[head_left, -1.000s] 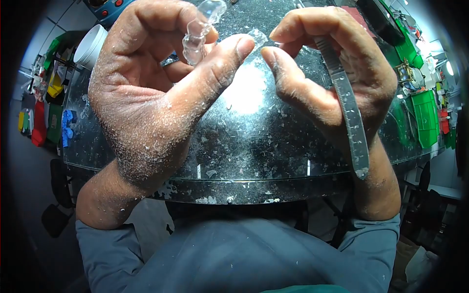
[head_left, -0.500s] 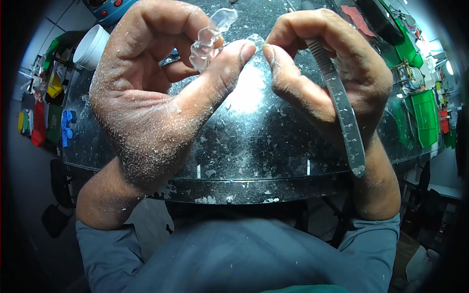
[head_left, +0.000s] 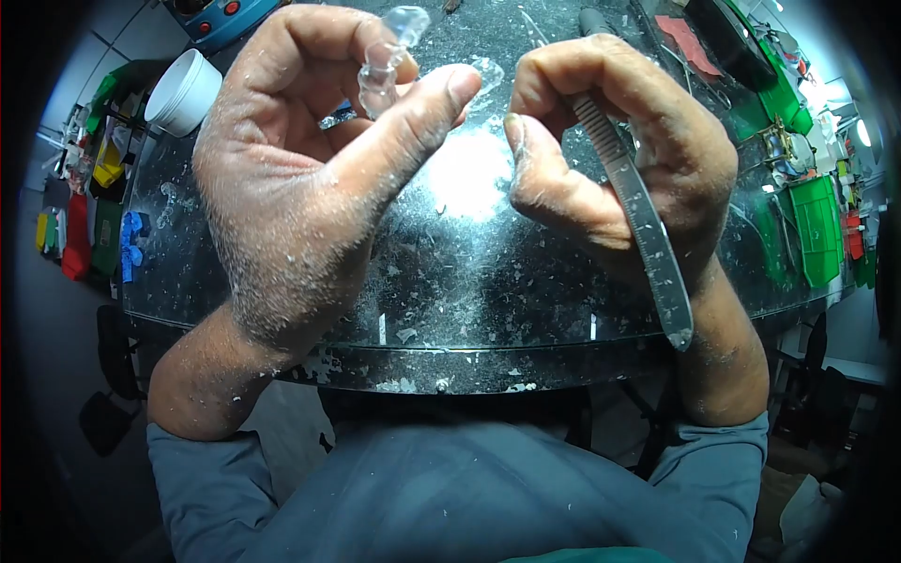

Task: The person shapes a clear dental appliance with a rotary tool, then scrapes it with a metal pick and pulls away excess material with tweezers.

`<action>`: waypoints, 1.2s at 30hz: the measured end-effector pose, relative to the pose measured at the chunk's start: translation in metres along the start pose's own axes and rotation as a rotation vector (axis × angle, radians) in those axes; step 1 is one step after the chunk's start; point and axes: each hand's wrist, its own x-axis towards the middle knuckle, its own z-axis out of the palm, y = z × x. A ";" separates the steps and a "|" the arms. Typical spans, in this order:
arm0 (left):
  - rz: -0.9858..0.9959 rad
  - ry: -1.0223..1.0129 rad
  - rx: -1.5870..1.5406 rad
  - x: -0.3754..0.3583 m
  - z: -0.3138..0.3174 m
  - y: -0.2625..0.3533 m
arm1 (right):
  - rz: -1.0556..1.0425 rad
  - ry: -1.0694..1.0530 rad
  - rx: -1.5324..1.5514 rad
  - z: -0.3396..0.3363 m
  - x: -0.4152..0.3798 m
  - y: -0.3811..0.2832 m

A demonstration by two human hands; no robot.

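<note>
A clear, tooth-shaped dental aligner (head_left: pixel 379 83) is pinched between the thumb and fingers of my left hand (head_left: pixel 291 188), which is dusted with white shavings. One end of the aligner rises above the fingers and the other shows past the thumb tip. My right hand (head_left: pixel 657 141) is curled around a metal scalpel (head_left: pixel 648 230) with a ridged grip. Its long flat handle slants down across the palm, and its thin pointed end shows above the knuckles. A small gap separates my right thumb from the aligner.
White flecks are scattered over the dark tabletop (head_left: pixel 469 300). A white tub (head_left: pixel 178 98) and a blue device (head_left: pixel 211 21) stand at the back left. Green bins (head_left: pixel 815 230), a red sheet (head_left: pixel 688 44) and metal tools lie to the right. Blue pieces (head_left: pixel 131 246) sit at the left edge.
My right fingertips were at the aligner's end and are now apart from it. My left hand has tilted slightly, bringing the aligner a little left and up. The scalpel has shifted slightly left.
</note>
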 end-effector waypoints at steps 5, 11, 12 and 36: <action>-0.270 -0.050 -0.339 0.002 0.003 0.000 | 0.139 0.214 0.225 0.004 -0.004 -0.001; -0.320 -0.038 -0.352 0.002 0.008 0.006 | 0.264 0.136 0.278 0.003 -0.006 0.007; -0.334 -0.039 -0.340 0.002 0.008 0.007 | 0.261 0.136 0.276 0.004 -0.007 0.007; -0.482 -0.016 -0.555 0.007 -0.005 0.001 | 0.376 0.280 0.674 -0.009 0.000 0.009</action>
